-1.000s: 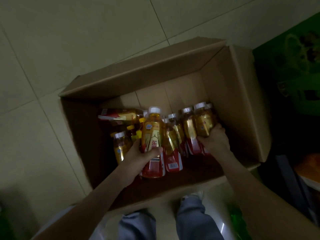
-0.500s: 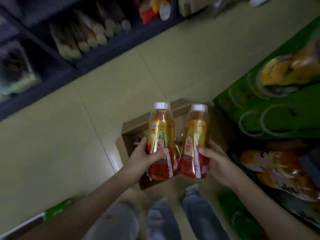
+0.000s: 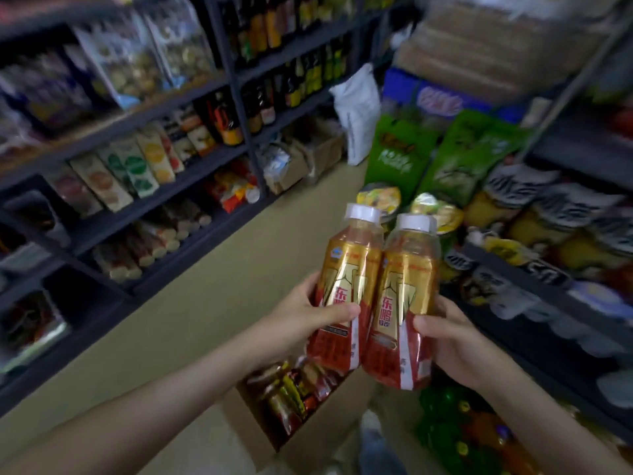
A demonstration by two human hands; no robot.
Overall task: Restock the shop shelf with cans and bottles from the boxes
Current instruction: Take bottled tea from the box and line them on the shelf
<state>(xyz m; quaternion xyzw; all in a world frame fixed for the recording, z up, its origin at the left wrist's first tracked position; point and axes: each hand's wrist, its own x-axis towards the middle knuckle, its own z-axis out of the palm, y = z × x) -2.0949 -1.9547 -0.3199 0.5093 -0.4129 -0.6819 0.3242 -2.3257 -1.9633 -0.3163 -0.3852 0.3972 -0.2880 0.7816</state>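
The left hand grips the left bottle around its lower half, thumb lying across the gold and red label. The right hand grips the right bottle the same way. Both bottles stand nearly upright, white caps on top, touching side by side. Directly below the grip, an open cardboard box sits on the tan floor with more bottles inside. Left of and beyond the grip runs a dark shelf unit stocked with packets and dark bottles. Just right of the grip, another shelf holds blurred packets.
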